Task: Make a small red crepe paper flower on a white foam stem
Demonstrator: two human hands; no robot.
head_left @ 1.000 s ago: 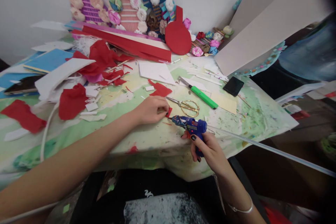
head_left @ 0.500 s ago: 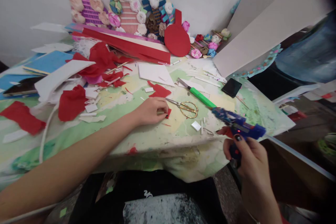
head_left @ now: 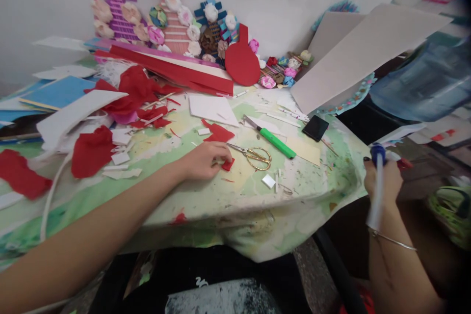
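Observation:
My left hand [head_left: 208, 160] rests on the painted tablecloth with its fingers curled at a small red piece [head_left: 228, 164]. Just right of the fingertips lie gold-handled scissors [head_left: 257, 158], with a red scrap [head_left: 218, 132] above them. A green utility knife [head_left: 275, 142] is farther right, its blade pointing up and left. Off the table's right edge, my right hand [head_left: 384, 179] is wrapped round a blue glue gun [head_left: 378, 152], seen from behind, with a long translucent glue stick [head_left: 376, 201] sticking out toward me.
Red cloth and white scraps cover the left side, near a white cable [head_left: 55, 196]. A black phone [head_left: 315, 128] lies at the right. Decorated craft pieces and a red guitar-shaped cutout [head_left: 243, 61] lean on the wall. Grey boards [head_left: 353, 59] and a water bottle [head_left: 419, 83] stand right.
My right hand has swung right with the glue gun, away from over the table's front right part, and the gun now points away from me. My left hand stays at the red piece.

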